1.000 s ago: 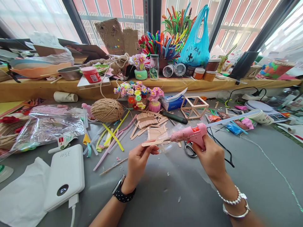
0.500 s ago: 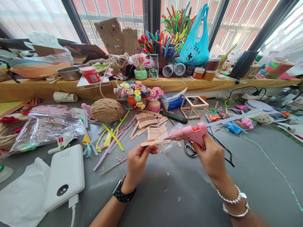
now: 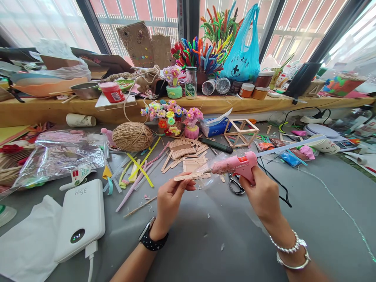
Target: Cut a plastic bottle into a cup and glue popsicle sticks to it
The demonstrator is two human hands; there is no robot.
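My left hand [image 3: 172, 197] is closed around a wooden craft stick [image 3: 185, 177], its thumb and fingers pinching it from below so that it lies roughly level above the table. In my right hand [image 3: 263, 192] is a pink hot glue gun [image 3: 235, 165], gripped by its handle. The gun's nozzle points left and meets or hovers just over the stick's right part; contact cannot be made out. A long translucent glue stick [image 3: 289, 146] sticks out of the gun's back. Behind the hands lie several loose craft sticks [image 3: 180, 149] and a flat panel of sticks [image 3: 190, 164].
Scissors [image 3: 235, 185] lie beneath the glue gun, with its black cord nearby. Farther back stand an open wooden cube frame [image 3: 241, 133], a dark green-handled knife [image 3: 216, 145] and a twine ball [image 3: 132, 137]. A white power bank [image 3: 82, 219] sits at left.
Both hands hold nearly the same pose. The stick and my left hand have shifted very slightly left; the glue gun has hardly moved.
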